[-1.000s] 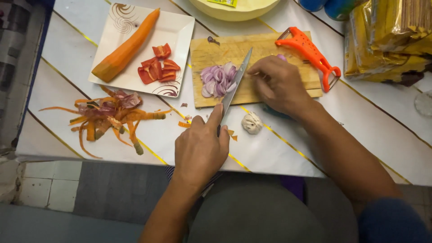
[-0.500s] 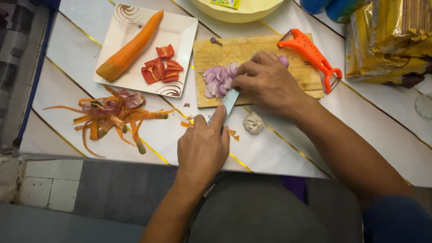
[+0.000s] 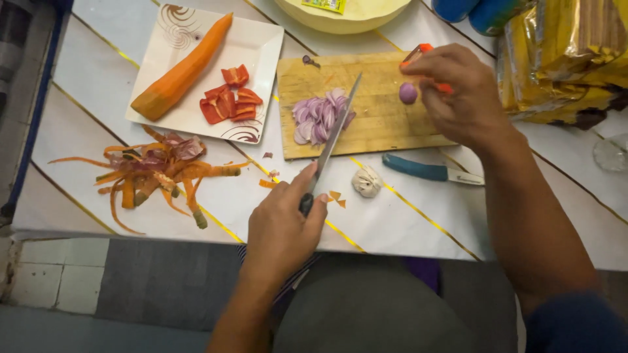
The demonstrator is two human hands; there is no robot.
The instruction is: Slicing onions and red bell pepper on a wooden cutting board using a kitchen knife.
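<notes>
Left hand (image 3: 281, 229) has a closed grip on the long steel kitchen knife (image 3: 333, 140), its blade resting over sliced purple shallot (image 3: 317, 117) on the rectangular wooden cutting board (image 3: 379, 124). Right hand (image 3: 451, 95) pinches a small whole purple shallot (image 3: 407, 93) at the board's right end. Advised: steady it flat, fingertips curled back.
</notes>
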